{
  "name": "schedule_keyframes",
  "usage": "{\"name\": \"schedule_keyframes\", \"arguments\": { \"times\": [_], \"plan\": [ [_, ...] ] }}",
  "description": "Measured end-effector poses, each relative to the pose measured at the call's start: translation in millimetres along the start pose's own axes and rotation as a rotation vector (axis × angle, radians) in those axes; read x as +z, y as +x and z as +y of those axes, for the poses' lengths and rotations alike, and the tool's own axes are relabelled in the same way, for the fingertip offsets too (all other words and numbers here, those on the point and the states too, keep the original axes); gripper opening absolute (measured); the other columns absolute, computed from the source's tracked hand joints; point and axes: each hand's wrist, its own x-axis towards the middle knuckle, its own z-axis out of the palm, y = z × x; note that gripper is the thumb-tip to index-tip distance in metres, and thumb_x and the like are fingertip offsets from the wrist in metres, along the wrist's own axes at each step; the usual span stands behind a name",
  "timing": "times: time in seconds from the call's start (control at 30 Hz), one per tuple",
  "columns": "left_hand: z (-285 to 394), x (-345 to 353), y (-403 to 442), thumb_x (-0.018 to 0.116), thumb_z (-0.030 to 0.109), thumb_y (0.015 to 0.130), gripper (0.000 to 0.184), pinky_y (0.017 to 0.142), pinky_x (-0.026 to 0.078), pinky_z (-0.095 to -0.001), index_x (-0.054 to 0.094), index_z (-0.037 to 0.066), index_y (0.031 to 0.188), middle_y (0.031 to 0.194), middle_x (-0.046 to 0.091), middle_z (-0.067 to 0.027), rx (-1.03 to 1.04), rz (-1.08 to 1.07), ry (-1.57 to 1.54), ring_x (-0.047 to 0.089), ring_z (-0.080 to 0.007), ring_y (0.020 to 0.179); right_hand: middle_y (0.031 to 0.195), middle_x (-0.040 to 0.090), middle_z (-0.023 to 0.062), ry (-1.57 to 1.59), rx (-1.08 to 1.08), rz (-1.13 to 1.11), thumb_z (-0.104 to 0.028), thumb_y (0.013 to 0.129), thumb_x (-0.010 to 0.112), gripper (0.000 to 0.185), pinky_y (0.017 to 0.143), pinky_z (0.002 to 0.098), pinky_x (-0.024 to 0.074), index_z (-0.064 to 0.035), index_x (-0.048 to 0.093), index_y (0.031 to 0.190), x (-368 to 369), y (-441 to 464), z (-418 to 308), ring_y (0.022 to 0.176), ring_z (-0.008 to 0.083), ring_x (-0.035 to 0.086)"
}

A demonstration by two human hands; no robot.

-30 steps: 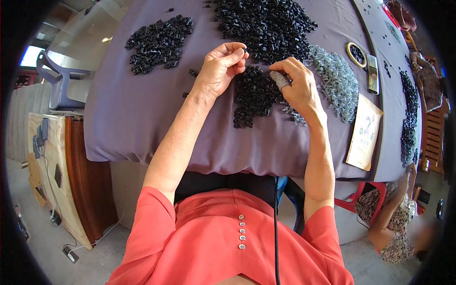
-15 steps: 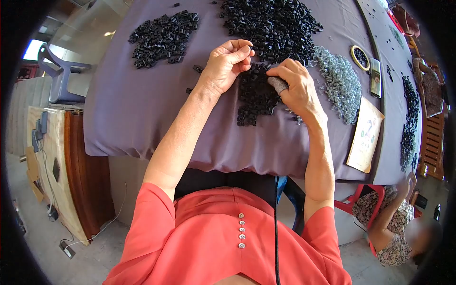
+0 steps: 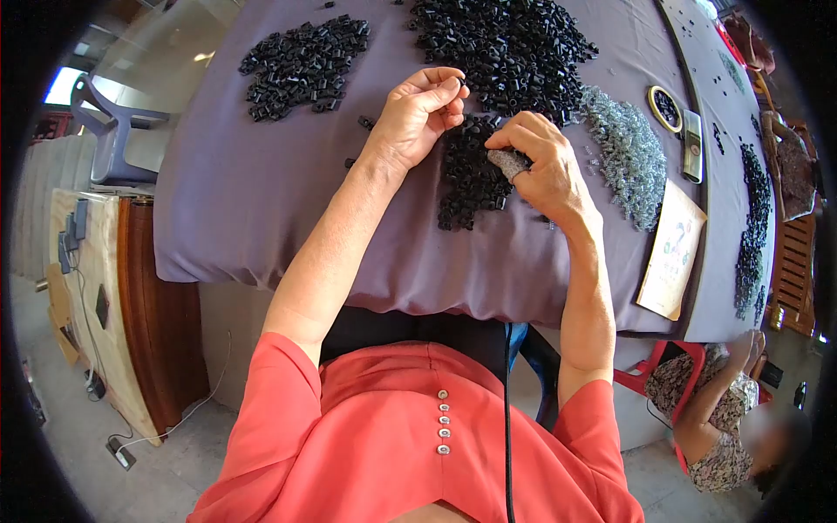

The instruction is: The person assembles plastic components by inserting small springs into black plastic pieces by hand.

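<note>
My left hand [image 3: 417, 120] is raised above the grey-purple cloth [image 3: 235, 200], thumb and fingertips pinched on a small black plastic piece [image 3: 462, 82]. To its right, my right hand [image 3: 551, 166] hangs over the edge of a small heap of black pieces [image 3: 471, 193]. Its fingers are curled together, and a grey wrap [image 3: 507, 164] covers one digit. Whatever those fingertips hold is hidden or too small to make out. Behind both hands spreads a large heap of the same black pieces [image 3: 506, 48]. Small clear pieces [image 3: 629, 157] lie right of my right hand.
Another black heap [image 3: 305, 65] lies at the far left. On the right are a roll of tape [image 3: 664, 109], a slim box [image 3: 691, 146] and a paper booklet [image 3: 671, 253]. A person [image 3: 724, 410] sits at lower right; a plastic chair [image 3: 109, 131] stands left.
My right hand's fingers have shifted slightly left over the small heap. My left hand keeps its pinch at nearly the same place. The view has moved a little.
</note>
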Motion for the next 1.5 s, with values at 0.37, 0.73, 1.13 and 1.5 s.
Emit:
{"name": "schedule_keyframes", "arguments": {
  "times": [0.37,0.73,1.13,1.5],
  "plan": [
    [-1,-3,2,0.058,0.01,0.087,0.011,0.058,0.043,-0.0225,0.061,0.004,0.097,0.083,0.059,-0.0055,-0.001,-0.026,-0.009,0.053,-0.0107,0.068,0.076,0.06,0.01,0.14,0.221,-0.216,-0.006,0.069,0.064,0.017,0.063,0.0341,0.0479,-0.0039,0.064,0.086,-13,-3,-2,0.069,0.0277,0.061],
    [-1,-4,3,0.058,0.009,0.087,0.011,0.058,0.043,-0.0229,0.061,0.004,0.097,0.083,0.059,-0.0057,-0.005,-0.048,-0.014,0.053,-0.0109,0.068,0.075,0.059,0.0089,0.032,0.014,-0.15,-0.006,0.069,0.062,0.013,0.065,0.0377,0.0476,-0.0049,0.063,0.081,7,-2,-11,0.074,0.0281,0.059],
    [-2,-3,3,0.058,0.009,0.087,0.011,0.058,0.044,-0.0225,0.061,0.003,0.096,0.083,0.06,-0.0056,-0.002,-0.054,-0.013,0.053,-0.0103,0.067,0.072,0.056,0.0074,0.076,-0.043,-0.19,-0.005,0.066,0.061,0.011,0.066,0.0379,0.0448,-0.0052,0.062,0.077,3,-1,-6,0.073,0.0271,0.055],
    [-1,-4,3,0.058,0.008,0.087,0.01,0.058,0.043,-0.0225,0.06,0.003,0.096,0.083,0.06,-0.0066,-0.017,-0.044,-0.024,0.054,-0.0099,0.066,0.076,0.054,0.0064,-0.015,0.027,-0.299,-0.008,0.065,0.064,0.015,0.073,0.0356,0.0409,-0.0051,0.062,0.08,1,-5,-14,0.078,0.0249,0.053]
  ]
}}
